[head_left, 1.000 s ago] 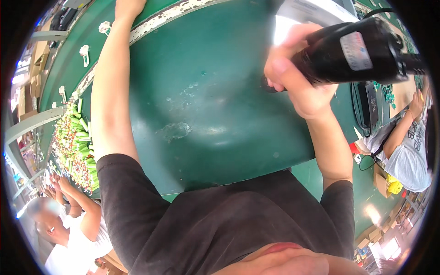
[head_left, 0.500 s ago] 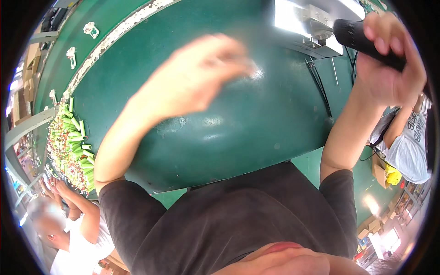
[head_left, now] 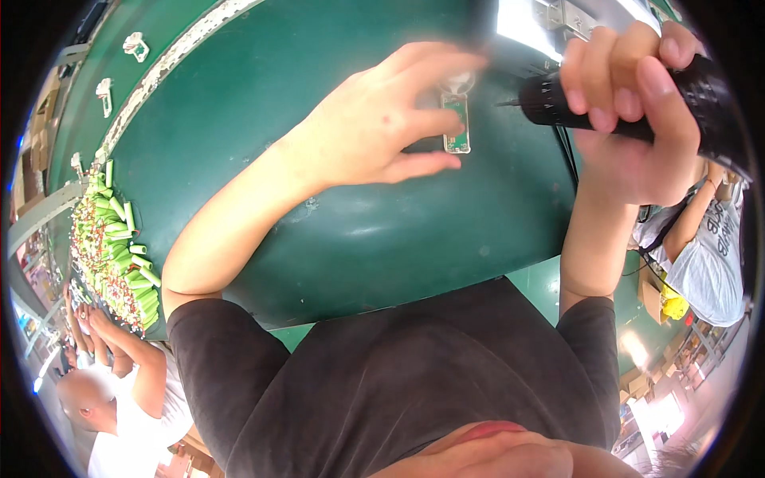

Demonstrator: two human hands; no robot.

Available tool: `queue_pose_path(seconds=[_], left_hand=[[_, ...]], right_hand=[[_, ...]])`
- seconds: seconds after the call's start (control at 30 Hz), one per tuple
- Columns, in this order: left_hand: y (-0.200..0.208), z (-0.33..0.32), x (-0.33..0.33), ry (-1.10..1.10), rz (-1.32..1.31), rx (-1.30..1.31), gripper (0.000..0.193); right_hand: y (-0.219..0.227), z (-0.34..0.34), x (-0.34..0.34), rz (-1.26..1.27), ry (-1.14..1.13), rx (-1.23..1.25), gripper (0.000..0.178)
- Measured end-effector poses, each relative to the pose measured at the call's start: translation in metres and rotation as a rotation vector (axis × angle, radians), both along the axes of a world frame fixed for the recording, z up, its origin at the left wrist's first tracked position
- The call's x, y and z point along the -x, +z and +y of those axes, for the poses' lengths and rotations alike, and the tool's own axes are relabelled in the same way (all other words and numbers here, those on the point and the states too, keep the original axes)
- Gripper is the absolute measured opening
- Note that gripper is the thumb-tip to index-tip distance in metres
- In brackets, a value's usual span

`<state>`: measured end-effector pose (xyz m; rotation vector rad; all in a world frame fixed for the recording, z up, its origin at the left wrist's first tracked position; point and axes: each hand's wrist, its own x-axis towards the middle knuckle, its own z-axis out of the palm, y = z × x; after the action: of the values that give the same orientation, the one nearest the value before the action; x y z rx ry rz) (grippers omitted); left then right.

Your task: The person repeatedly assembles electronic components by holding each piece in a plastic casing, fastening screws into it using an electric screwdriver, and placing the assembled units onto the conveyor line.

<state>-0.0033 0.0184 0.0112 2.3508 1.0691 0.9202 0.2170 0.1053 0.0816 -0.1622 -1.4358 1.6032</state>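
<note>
The person's left hand (head_left: 390, 119) reaches over the glossy dark-green tabletop (head_left: 358, 255), its fingers spread apart around a small, narrow, clear-and-white plastic part with a green circuit board (head_left: 457, 131). The part lies on the far, right-hand area of the tabletop, its long side running near to far. One fingertip overlaps the board's left edge; whether it presses there cannot be told, and the part's rounded far end is blurred.

The right hand (head_left: 629, 103) wraps firmly around a black cylindrical power screwdriver (head_left: 546, 102), held nearly level, its thin metal bit pointing left toward the part, apart from it.

At the left, bright-green cylinders (head_left: 127, 239) lie heaped near a chipped white rail (head_left: 163, 84), with two small white plastic pieces (head_left: 104, 97) beyond it.
</note>
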Motion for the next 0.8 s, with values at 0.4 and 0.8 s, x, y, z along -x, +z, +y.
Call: queue_pose_path(seconds=[0.4, 0.8], left_hand=[[-0.012, 0.006, 0.000, -0.047, -0.035, -0.064, 0.032], [-0.019, -0.004, 0.000, -0.015, -0.138, 0.029, 0.021]], right_hand=[[0.000, 0.009, 0.019, -0.208, 0.258, -0.368, 0.033], [0.004, -0.046, 0.054, -0.441, -0.497, 0.038, 0.058]])
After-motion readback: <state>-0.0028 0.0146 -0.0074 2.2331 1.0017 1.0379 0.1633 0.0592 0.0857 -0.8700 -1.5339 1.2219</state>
